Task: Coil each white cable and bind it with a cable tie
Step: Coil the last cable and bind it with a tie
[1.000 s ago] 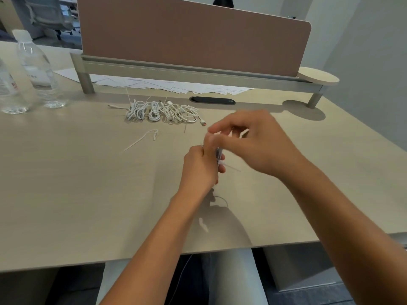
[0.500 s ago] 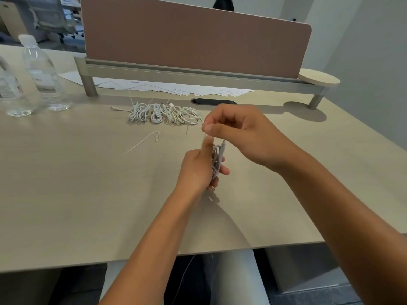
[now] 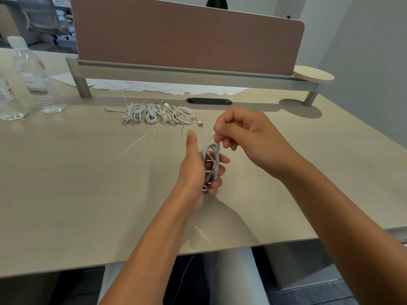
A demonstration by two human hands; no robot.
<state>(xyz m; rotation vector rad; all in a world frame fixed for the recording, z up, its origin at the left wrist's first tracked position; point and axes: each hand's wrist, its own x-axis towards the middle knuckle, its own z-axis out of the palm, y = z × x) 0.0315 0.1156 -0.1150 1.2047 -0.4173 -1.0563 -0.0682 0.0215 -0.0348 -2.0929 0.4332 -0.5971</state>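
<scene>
My left hand (image 3: 193, 170) grips a coiled white cable (image 3: 211, 164) upright above the desk, fingers curled round the loops and thumb raised. Just above the coil, my right hand (image 3: 244, 135) pinches a thin white strand, a cable tie (image 3: 217, 139), at the coil's top. A row of several coiled white cables (image 3: 158, 113) lies farther back on the desk. One loose cable tie (image 3: 141, 142) lies left of my hands.
Two clear water bottles (image 3: 33, 75) stand at the far left. A desk divider with a shelf rail (image 3: 187, 71) crosses the back, papers (image 3: 167, 86) under it. A black grommet (image 3: 209, 101) sits behind the cable row. The desk's front edge (image 3: 275, 243) is near my forearms.
My left hand has turned and opened its thumb, showing the coil. My right hand has lifted slightly and drawn the tie upward above the coil.
</scene>
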